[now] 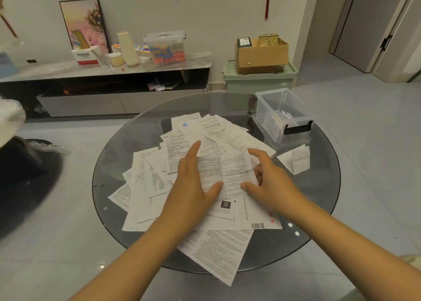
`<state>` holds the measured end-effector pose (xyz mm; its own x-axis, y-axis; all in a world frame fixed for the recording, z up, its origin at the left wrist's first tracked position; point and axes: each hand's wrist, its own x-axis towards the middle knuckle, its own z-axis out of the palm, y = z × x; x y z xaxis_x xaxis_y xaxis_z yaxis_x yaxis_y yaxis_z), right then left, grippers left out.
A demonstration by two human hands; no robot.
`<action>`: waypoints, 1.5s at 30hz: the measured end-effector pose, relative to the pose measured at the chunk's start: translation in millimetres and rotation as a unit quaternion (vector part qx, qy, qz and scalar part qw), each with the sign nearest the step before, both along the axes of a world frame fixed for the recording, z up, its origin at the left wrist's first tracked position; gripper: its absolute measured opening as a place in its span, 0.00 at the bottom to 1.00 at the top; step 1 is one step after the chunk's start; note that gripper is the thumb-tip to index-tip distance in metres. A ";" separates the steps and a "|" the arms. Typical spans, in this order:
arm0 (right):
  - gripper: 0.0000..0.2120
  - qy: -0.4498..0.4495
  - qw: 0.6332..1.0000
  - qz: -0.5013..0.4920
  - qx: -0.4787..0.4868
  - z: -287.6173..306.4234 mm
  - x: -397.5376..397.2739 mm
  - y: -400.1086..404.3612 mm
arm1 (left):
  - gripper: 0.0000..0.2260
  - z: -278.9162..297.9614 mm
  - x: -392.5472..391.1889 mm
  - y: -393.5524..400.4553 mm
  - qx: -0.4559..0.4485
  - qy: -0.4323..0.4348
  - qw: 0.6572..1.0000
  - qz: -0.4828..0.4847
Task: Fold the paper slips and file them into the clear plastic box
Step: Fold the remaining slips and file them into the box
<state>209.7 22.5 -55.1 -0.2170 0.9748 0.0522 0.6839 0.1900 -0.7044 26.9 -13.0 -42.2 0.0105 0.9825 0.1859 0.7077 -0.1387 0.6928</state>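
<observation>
console top: framed picture (84, 22) at back edge, cream bottle (128, 49), lidded storage box (166, 46) | floor: cardboard box (262, 54) on green bin (259, 78)

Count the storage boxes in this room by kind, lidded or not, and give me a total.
Clear plastic box on the table: 1
Clear box on the shelf: 1
Cardboard box: 1
Green bin: 1
Total: 4

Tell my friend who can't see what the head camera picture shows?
Two hands, left hand and right hand, press a printed paper slip on a heap of slips covering a round glass table. A clear plastic box sits open at the far right.
</observation>
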 end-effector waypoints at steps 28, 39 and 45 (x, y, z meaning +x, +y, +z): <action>0.16 -0.161 0.969 0.102 0.156 -2.9 -3.2 -9.3 | 0.19 -10.1 -7.2 8.7 0.119 0.234 0.953 -0.153; 0.04 -0.049 0.991 0.027 0.119 3.1 0.2 -11.4 | 0.09 -5.3 -3.3 6.4 0.103 0.112 0.979 -0.137; 0.05 -0.040 0.996 0.037 0.068 5.6 8.6 -7.2 | 0.13 -6.6 -6.7 7.0 0.042 0.114 0.985 -0.125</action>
<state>218.3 15.3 -49.5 -0.2963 0.9413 0.1618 0.7182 0.3313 -0.6119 20.3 -6.0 -48.9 0.3014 0.9252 0.2305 0.7802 -0.3782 0.4982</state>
